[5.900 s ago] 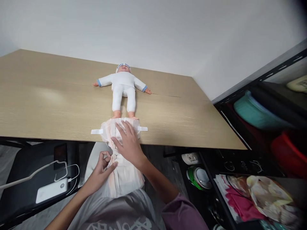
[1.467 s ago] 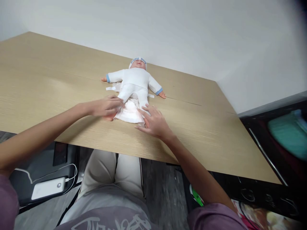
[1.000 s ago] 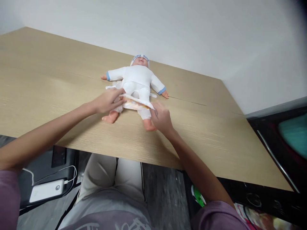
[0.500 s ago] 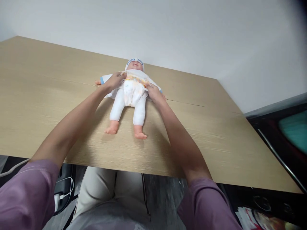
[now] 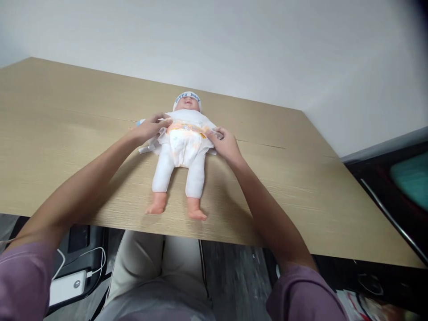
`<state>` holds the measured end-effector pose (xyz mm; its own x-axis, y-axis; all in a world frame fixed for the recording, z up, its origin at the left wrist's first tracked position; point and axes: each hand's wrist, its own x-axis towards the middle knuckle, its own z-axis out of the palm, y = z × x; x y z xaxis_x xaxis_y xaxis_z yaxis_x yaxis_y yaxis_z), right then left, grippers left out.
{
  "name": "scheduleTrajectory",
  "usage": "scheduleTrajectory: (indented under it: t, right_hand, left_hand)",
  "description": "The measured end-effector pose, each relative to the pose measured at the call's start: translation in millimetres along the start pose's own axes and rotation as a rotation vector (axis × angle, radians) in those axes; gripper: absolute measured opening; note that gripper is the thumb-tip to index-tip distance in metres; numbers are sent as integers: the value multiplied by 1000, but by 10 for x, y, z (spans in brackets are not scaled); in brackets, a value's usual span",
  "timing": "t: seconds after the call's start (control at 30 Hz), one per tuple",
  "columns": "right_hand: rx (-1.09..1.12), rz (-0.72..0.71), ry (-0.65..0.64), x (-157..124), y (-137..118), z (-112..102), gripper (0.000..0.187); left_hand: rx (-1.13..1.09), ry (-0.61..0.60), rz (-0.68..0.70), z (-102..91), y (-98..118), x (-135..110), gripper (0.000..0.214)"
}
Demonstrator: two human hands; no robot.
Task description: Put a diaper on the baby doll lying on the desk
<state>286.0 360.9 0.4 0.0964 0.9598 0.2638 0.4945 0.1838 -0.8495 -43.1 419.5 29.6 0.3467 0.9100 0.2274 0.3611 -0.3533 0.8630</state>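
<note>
A baby doll [image 5: 163, 176] in a white cap and white clothes lies on its back, feet toward me. Around its hips is a white diaper [image 5: 184, 145] with an orange patterned waistband. My left hand [image 5: 154, 126] pinches the diaper's edge at the left of the waist, thumb against fingers. At the other side my right hand [image 5: 223, 140] is closed on the diaper's right edge, fingers curled. Thin white material sticks out at both sides under the hands. The doll's arms are mostly hidden behind my hands.
The doll rests on a wooden table [image 5: 284, 187] that meets a pale wall [image 5: 214, 44] at the back. A white power bank [image 5: 67, 287] with a cable lies low at the left. A dark object with a teal panel [image 5: 411, 180] stands at the right.
The doll has slid toward me, its feet now closer to the table's front edge. Both hands have come nearer with it and spread slightly apart, still at the diaper's sides.
</note>
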Motion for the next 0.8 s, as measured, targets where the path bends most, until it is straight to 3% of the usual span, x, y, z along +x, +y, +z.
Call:
scheduleTrajectory:
  t: [0.1,0.2,0.3,0.4,0.53,0.8]
  right_hand:
    - [-73,-24,163,-140,62,-89,44]
    - [-177,-82,200,-345,172,-142,38]
    - [-324,-128,147,-496,281,-158,33]
    - [-434,-140,103,-524,352,-151,31]
    - [-438,-85,103,-467,397,-132,31]
    - [-384,153,17,-414,338,-134,33]
  left_hand:
    - [73,134,6,-63,142,69,38]
    - [210,237,204,17,433,87,34]
    - [341,143,417,271,755,49,31]
    - [452,-31,530,591,902,22,32]
    - [622,-127,462,848,824,15,43]
    - [709,-111,384,857,777,-35,58]
